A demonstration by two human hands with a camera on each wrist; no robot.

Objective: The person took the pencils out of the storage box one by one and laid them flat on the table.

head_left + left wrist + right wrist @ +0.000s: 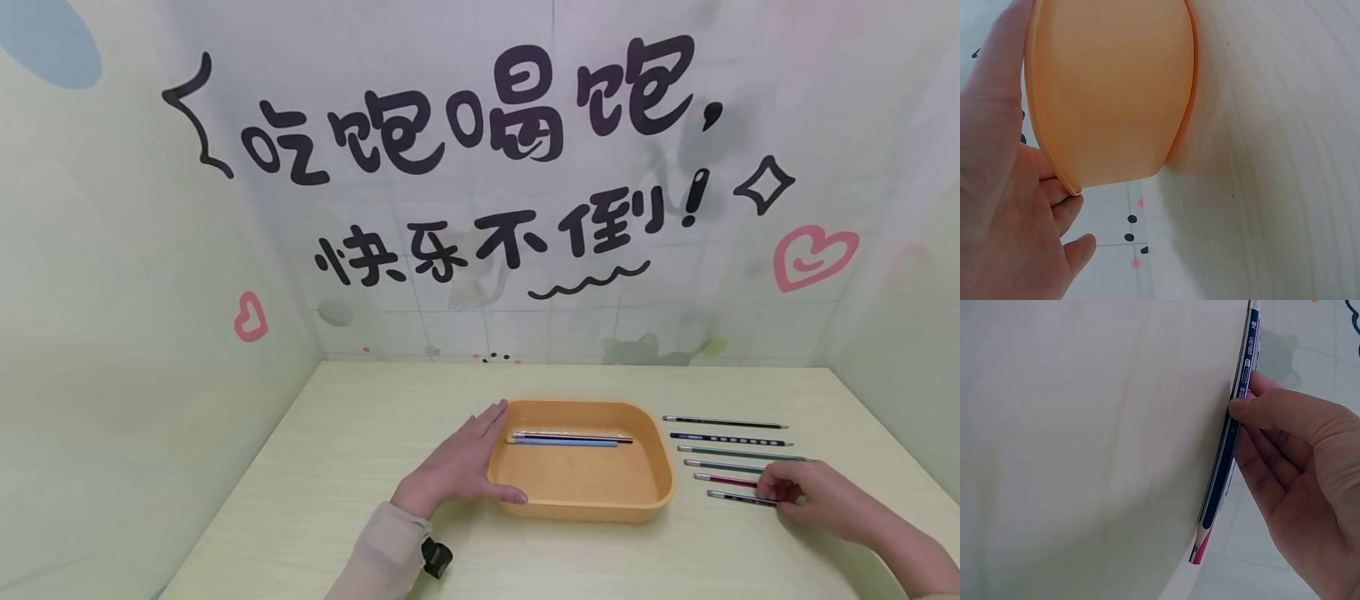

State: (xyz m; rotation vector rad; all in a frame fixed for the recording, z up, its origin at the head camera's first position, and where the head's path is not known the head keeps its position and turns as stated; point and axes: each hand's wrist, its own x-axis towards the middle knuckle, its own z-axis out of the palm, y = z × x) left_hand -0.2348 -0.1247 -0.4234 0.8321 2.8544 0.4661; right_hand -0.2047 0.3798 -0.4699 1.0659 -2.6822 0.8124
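Note:
An orange plastic tray [577, 513] sits on the table, holding a light blue pencil [577, 443] and a dark pencil [611, 439] side by side. My left hand [461, 462] lies along the tray's left end, fingers spread at its far corner and thumb over the near rim. On the right, my right hand [813, 500] pinches a dark blue pencil [1225, 450] between thumb and fingers, around its middle. That pencil is the nearest in a row. Behind it lie a red pencil [723, 479], green pencils [738, 452], a blue spotted pencil [731, 439] and a black pencil [723, 422].
The pale wooden table [352, 442] is enclosed by white printed sheets at the back [420, 325] and both sides. A small black device [437, 558] is at the left wrist.

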